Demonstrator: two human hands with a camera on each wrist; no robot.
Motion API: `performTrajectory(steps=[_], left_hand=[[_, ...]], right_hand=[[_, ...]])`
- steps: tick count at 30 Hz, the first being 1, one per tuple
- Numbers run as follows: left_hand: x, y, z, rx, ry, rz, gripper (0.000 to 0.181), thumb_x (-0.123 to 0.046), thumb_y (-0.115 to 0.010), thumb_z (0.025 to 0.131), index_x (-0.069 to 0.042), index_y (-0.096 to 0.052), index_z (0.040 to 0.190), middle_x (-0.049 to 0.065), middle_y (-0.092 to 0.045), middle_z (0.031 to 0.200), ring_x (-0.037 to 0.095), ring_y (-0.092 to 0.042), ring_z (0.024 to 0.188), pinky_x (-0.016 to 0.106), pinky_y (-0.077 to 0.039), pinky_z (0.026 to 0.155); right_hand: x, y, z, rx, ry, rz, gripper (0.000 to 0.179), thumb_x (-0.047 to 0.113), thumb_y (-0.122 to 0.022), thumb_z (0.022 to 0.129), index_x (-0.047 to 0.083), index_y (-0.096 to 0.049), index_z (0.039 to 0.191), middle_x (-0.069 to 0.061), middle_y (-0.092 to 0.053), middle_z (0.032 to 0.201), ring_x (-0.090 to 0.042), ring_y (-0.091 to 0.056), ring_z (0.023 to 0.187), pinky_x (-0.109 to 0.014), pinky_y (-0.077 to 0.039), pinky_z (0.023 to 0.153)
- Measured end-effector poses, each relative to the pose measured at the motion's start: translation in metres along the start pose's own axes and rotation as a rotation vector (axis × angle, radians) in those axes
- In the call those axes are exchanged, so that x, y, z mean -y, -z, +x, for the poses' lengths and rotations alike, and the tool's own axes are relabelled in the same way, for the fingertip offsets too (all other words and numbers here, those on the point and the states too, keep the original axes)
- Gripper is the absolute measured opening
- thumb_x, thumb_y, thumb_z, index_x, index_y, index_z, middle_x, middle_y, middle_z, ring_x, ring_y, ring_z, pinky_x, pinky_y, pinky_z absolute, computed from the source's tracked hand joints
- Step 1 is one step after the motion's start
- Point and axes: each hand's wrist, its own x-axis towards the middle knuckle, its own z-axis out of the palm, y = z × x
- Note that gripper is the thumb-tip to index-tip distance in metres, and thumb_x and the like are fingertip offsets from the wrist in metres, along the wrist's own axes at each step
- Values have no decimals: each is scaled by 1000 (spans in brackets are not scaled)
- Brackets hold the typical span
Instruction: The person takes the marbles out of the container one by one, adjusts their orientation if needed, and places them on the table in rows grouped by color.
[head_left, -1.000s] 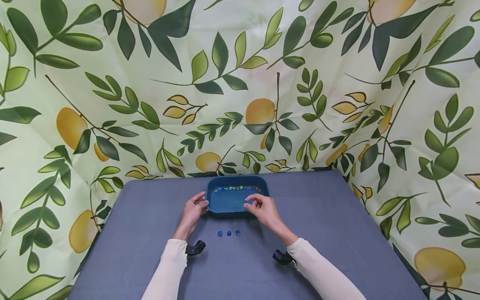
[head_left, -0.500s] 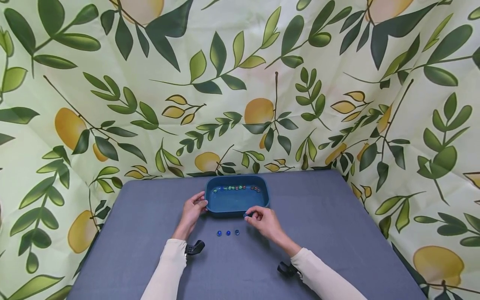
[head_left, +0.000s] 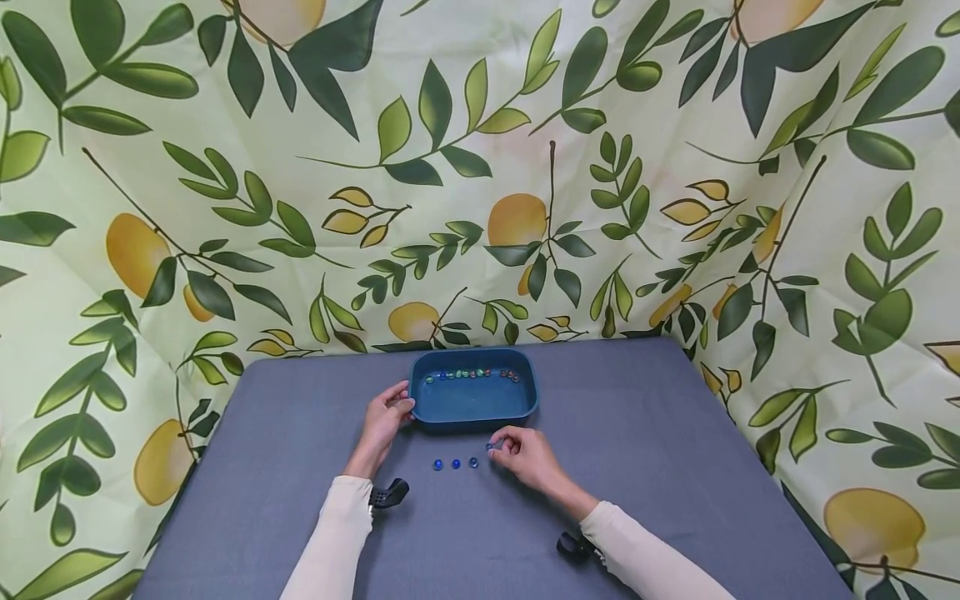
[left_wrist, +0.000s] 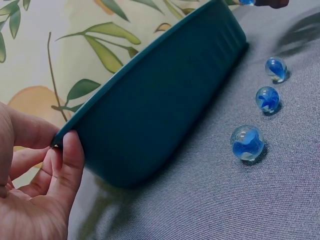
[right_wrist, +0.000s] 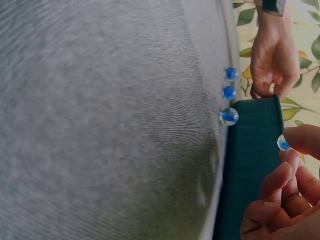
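In the head view a teal rectangular bin (head_left: 472, 423) stands at the back of the table, with several coloured marbles (head_left: 472, 374) along its far inner side. My left hand (head_left: 382, 425) pinches the bin's left rim; the left wrist view shows thumb and fingers (left_wrist: 70, 165) on that rim. Between thumb and fingertip my right hand (head_left: 528, 457) pinches a clear marble with blue inside (right_wrist: 284, 143), in front of the bin. Three blue-and-clear marbles, among them a left one (head_left: 438, 464), a middle one (head_left: 456, 463) and a right one (head_left: 473, 462), lie in a row before the bin.
A grey cloth covers the table (head_left: 465, 542). Behind and at both sides hangs a curtain (head_left: 442, 208) printed with leaves and fruit, close to the table's back edge. Black devices (head_left: 390, 493) are worn on both wrists.
My right hand has come out of the bin and moved toward me, carrying a blue marble, to beside the row's right end. My left hand stays on the bin's rim.
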Motion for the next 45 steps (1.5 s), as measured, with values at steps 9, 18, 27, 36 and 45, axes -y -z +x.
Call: performTrajectory(steps=[9, 18, 27, 36, 45], left_hand=[[0, 1, 0, 3, 0, -4, 47, 0, -56, 94, 1, -49, 141, 20, -49, 125, 12, -55, 87, 22, -53, 71], [1, 0, 1, -4, 4, 0, 46, 0, -56, 94, 0, -50, 140, 17, -50, 122, 14, -55, 88, 22, -53, 71], [0, 0, 2, -12, -3, 0, 46, 0, -57, 93, 0, -51, 140, 15, -51, 119, 13, -55, 85, 21, -52, 68], [1, 1, 2, -6, 5, 4, 46, -1, -57, 94, 0, -50, 140, 18, -50, 124, 14, -55, 88, 21, -52, 70], [2, 1, 2, -7, -2, 5, 46, -1, -57, 94, 1, -50, 140, 18, -50, 122, 15, -55, 88, 21, -52, 70]], right_hand=[[-7, -4, 0, 50, 8, -47, 8, 18, -76, 85, 15, -70, 90, 9, -52, 66, -2, -45, 55, -18, -37, 49], [-12, -7, 3, 57, -4, -71, 8, 16, -77, 81, 16, -71, 86, 11, -52, 66, 1, -45, 55, -17, -38, 51], [-14, -8, 4, 70, 6, -99, 7, 16, -78, 81, 14, -72, 85, 11, -52, 65, 1, -46, 56, -17, -38, 51], [-12, -10, 4, 63, 16, -172, 7, 16, -78, 80, 16, -71, 83, 12, -52, 66, 2, -43, 57, -17, -37, 53], [-12, -10, 5, 64, 9, -185, 7, 17, -77, 79, 16, -71, 82, 13, -51, 65, 3, -43, 56, -17, -36, 53]])
